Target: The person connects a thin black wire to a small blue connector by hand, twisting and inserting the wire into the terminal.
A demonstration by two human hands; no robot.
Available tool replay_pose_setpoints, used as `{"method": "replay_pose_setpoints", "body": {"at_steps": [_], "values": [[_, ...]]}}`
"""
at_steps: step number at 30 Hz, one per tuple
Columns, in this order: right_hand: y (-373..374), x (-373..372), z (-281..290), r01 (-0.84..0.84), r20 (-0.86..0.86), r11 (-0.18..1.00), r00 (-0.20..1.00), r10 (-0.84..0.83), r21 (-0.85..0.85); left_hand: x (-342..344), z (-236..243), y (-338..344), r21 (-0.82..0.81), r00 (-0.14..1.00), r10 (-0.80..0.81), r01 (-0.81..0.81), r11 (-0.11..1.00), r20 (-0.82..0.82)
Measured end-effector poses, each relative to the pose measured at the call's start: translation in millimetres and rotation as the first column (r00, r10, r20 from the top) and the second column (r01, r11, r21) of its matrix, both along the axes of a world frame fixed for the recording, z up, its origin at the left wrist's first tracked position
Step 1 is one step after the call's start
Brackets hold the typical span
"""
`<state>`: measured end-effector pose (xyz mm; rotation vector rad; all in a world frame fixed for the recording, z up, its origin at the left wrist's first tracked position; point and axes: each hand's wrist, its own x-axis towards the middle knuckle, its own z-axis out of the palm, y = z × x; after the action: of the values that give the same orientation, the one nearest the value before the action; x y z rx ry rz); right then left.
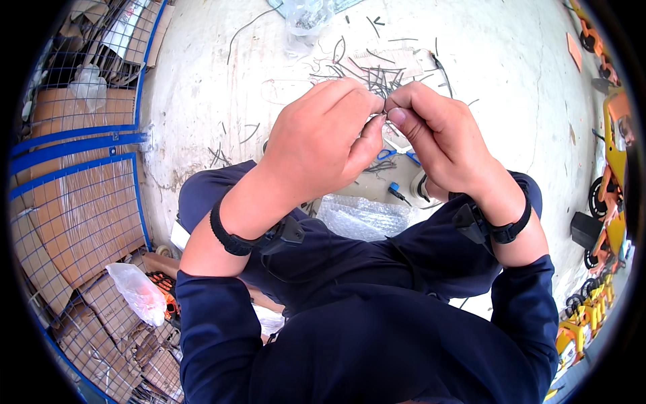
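Fingertips meet over a strewn concrete floor

Pale concrete floor (531,87) spreads around the seated person, with blue wire-mesh panels (81,151) and cardboard (84,215) at the left, yellow-and-orange wheeled equipment (616,232) at the right. Nearest, bubble wrap (363,217) lies between the knees; blue-handled scissors (402,147) rest beyond. Above, the left hand (316,131) and right hand (444,131) pinch, thumbs against index fingers, a tiny dark piece (385,114) between their touching tips, too hidden to tell its direction or long axis. Farther, black cut strands (377,77) point many ways.
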<state>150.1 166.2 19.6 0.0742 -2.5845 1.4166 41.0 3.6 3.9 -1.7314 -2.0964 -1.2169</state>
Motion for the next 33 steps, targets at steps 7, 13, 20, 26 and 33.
{"method": "replay_pose_setpoints", "body": {"at_steps": [7,13,20,26,33], "values": [[1.6,-1.4,-3.9,-0.010,-0.074,0.998,0.997,0.015,0.060,2.6,4.6,-1.4,-0.060,1.000,0.011,-0.010,0.998,0.013],[0.6,-0.4,-3.0,-0.014,-0.026,1.000,1.000,0.014,0.006,3.8,4.7,-0.5,-0.071,0.999,0.047,-0.048,0.996,-0.007],[4.7,0.6,11.7,0.096,0.368,0.703,0.897,0.246,-0.705,9.3,15.5,-3.6,-0.128,0.949,0.065,-0.026,0.991,0.309],[11.5,2.3,3.6,0.075,0.223,0.302,0.842,0.491,-0.950,5.4,16.0,-4.7,0.096,0.804,-0.161,0.130,0.987,0.572],[4.8,6.0,-13.5,-0.056,-0.042,0.007,0.811,0.583,-0.998,9.0,21.9,-9.5,0.217,0.579,-0.323,0.246,0.945,0.748]]}}
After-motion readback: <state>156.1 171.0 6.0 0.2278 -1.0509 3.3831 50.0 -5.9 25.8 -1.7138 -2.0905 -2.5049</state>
